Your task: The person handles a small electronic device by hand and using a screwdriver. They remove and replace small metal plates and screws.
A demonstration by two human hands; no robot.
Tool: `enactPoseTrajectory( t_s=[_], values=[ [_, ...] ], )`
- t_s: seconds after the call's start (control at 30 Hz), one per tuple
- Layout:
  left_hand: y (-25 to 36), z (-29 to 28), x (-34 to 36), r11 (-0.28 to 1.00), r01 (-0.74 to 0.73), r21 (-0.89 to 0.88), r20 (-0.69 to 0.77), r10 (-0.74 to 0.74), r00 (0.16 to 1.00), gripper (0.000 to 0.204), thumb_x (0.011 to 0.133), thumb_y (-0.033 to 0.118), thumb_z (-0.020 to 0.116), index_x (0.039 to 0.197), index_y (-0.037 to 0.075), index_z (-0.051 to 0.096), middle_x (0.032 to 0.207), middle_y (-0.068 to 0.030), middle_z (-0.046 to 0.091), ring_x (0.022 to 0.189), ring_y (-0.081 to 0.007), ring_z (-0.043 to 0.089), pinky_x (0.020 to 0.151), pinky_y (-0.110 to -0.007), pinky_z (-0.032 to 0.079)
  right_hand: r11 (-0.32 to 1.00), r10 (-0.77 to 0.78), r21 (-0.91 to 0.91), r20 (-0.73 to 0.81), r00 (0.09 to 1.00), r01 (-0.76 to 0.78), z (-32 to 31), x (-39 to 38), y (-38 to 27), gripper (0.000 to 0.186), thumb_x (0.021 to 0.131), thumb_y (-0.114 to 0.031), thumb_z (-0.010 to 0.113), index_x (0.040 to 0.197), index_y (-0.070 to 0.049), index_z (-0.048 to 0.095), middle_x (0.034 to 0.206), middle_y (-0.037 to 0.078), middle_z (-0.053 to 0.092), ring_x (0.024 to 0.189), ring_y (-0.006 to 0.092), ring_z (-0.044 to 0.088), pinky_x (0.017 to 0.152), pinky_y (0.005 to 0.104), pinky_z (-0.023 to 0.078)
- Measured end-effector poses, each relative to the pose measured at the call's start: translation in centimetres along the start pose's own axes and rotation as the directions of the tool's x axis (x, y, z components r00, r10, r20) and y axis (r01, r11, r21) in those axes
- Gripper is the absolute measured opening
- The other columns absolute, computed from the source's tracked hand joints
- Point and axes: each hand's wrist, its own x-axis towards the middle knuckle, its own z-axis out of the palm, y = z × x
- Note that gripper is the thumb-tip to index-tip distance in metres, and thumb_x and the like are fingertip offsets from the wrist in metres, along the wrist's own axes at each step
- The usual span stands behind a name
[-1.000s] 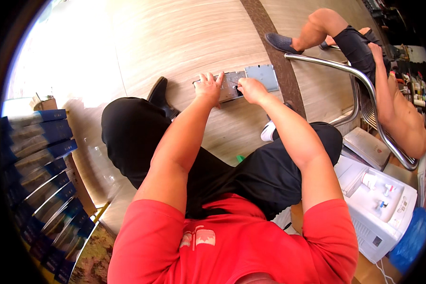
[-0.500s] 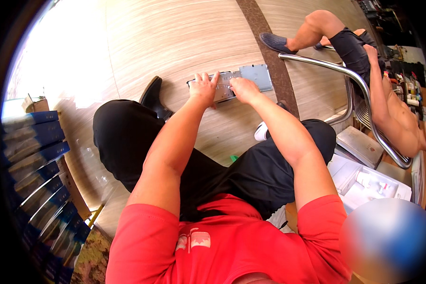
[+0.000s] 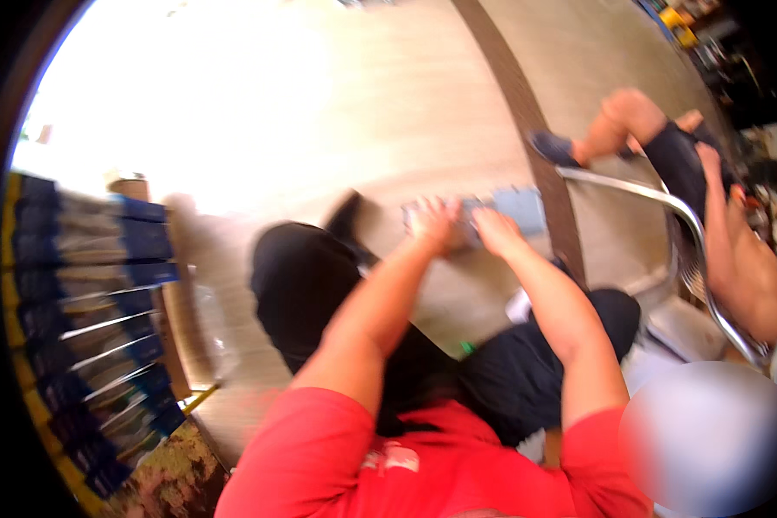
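Both hands are pressing on a flat grey panel lying on the wooden floor: left hand and right hand are resting on it side by side; motion blur is hiding whether the fingers are closing.

A flat grey-blue rectangular object, blurred by motion, is shown lying on the light wood-grain floor beyond the knees. Its long side is set roughly left to right, the right end reaching a dark brown floor strip. Its left and middle parts are covered by the left hand and right hand; finer detail cannot be made out
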Motion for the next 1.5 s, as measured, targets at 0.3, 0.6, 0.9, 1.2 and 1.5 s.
enactPoseTrajectory(
  t_s=[0.3,0.6,0.9,1.2,1.5],
  values=[
    [-1.1,1.9,-0.8,1.0,0.002,0.001,-0.062,-0.002,0.998,0.133,0.049,0.042,0.093,0.153,0.023,0.013,0.147,-0.0191,0.034,0.135,-0.0444,0.032,0.096,-0.054,0.044,0.948,0.198,0.264,-0.055,0.979,-0.177,0.8,0.2,-0.3,0.021,0.077,-0.017,0.074,0.087,-0.004,0.062,0.087,0.019,0.067,0.087,0.0383,0.064,0.075,0.0454,0.051],
    [-0.8,2.6,0.6,1.0,-0.015,0.001,-0.133,0.015,0.991,0.126,0.053,0.036,0.092,0.153,0.024,0.015,0.136,-0.0163,0.043,0.13,-0.0419,0.038,0.091,-0.052,0.047,0.919,0.318,0.237,0.034,0.948,-0.317,-0.8,0.6,0.3,0.034,0.074,-0.03,0.081,0.091,-0.003,0.067,0.092,0.018,0.069,0.091,0.0355,0.066,0.078,0.0438,0.052],
    [-1.2,3.1,0.1,1.0,-0.016,0.014,-0.169,0.018,0.985,0.13,0.047,0.04,0.093,0.151,0.024,0.017,0.132,-0.0145,0.045,0.123,-0.0382,0.045,0.092,-0.052,0.049,0.857,0.459,0.192,0.136,0.878,-0.477,-1.5,0.5,-0.7,0.054,0.074,-0.044,0.079,0.102,0.001,0.069,0.108,0.021,0.067,0.103,0.0356,0.064,0.087,0.0425,0.052],
    [0.4,2.4,0.7,0.996,-0.092,0.009,-0.182,0.092,0.979,0.088,0.076,0.034,0.072,0.15,0.024,0.025,0.131,-0.0141,0.047,0.119,-0.0361,0.048,0.086,-0.048,0.051,0.795,0.535,0.254,0.135,0.834,-0.551,-1.4,-1.1,1.0,0.059,0.073,-0.048,0.078,0.105,0.001,0.068,0.111,0.02,0.066,0.106,0.0348,0.063,0.089,0.0423,0.051],
    [-8.8,16.4,10.7,0.972,-0.232,-0.02,-0.289,0.217,0.933,0.104,0.068,0.035,0.081,0.151,0.022,0.02,0.133,-0.015,0.044,0.121,-0.0368,0.047,0.089,-0.046,0.051,0.789,0.526,0.281,0.149,0.837,-0.546,-0.8,0.2,-2.7,0.055,0.078,-0.053,0.072,0.108,-0.007,0.069,0.112,0.015,0.067,0.106,0.0322,0.064,0.087,0.0421,0.052]
  ],
)
